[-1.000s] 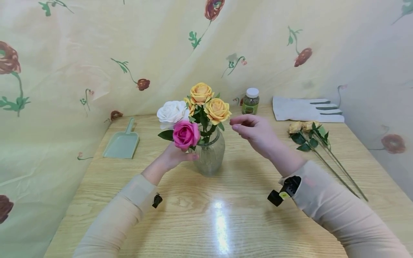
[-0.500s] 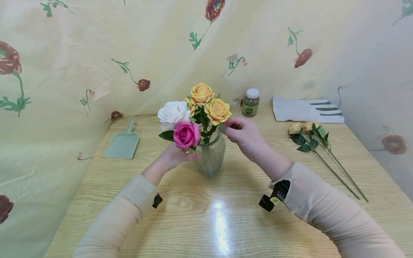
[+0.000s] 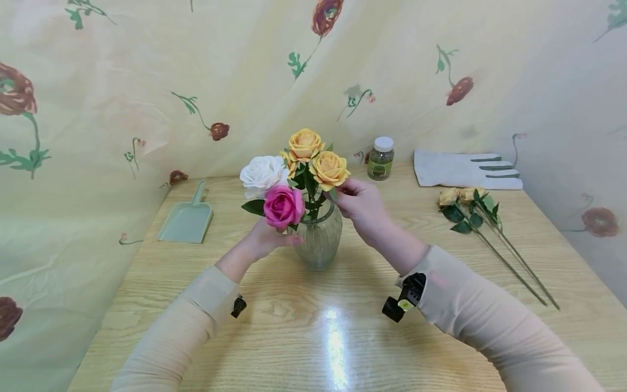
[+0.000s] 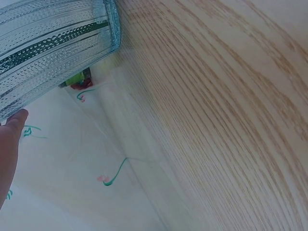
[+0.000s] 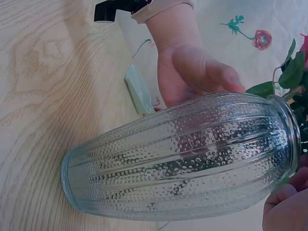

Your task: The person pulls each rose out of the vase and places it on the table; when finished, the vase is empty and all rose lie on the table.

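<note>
My left hand (image 3: 262,238) grips the left side of a ribbed clear glass vase (image 3: 320,245), its fingers going behind the glass and the thumb at the front. Standing in the vase are a white rose (image 3: 264,173), a pink rose (image 3: 283,207) and yellow roses; the nearest to my right hand is the right yellow rose (image 3: 330,170). Right under that bloom, beside the vase rim, my right hand (image 3: 364,209) pinches at its leafy stem; the fingertips are partly hidden by leaves. The right wrist view shows the vase (image 5: 183,159) between both hands.
Two yellow roses (image 3: 460,196) with long stems lie on the wooden table (image 3: 274,337) at right. Behind them lies a pale glove (image 3: 455,169). A white-capped jar (image 3: 381,159) stands at the back, and a green dustpan (image 3: 188,220) lies at left.
My right hand has moved left from beside the vase to the right yellow rose, and its fingers have closed under the bloom. That rose has shifted slightly left. My left hand stays on the vase.
</note>
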A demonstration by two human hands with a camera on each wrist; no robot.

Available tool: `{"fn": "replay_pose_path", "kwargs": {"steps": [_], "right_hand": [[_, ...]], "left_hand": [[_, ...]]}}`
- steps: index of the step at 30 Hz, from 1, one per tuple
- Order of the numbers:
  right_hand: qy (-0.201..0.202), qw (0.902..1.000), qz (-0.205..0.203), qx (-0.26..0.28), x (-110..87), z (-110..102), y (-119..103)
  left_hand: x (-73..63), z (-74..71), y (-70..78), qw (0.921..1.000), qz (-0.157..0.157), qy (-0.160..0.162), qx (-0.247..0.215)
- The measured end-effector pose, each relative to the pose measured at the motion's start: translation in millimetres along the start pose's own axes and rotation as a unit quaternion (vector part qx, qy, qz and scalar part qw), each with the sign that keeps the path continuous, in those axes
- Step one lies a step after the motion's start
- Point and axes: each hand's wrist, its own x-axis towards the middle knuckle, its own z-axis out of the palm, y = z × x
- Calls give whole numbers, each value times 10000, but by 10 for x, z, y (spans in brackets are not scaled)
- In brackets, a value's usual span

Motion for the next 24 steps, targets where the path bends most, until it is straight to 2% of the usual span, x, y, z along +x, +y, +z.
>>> {"fn": "replay_pose_path", "kwargs": {"steps": [6,12,20,24], "right_hand": [[366,9993,98,-24,23,47,32],[537,9971,-155,525,18,40,15],[647,9918,-381,1030,-6,22,-126],[689,9870,-496,1362,-19,-6,-206]], "left_hand": [[12,-1,-15,9999,107,-19,-13],[14,-2,2,9994,329,37,136],[-3,5,0,9995,-45,57,304],[-5,7,-6,9995,-56,67,306]]}}
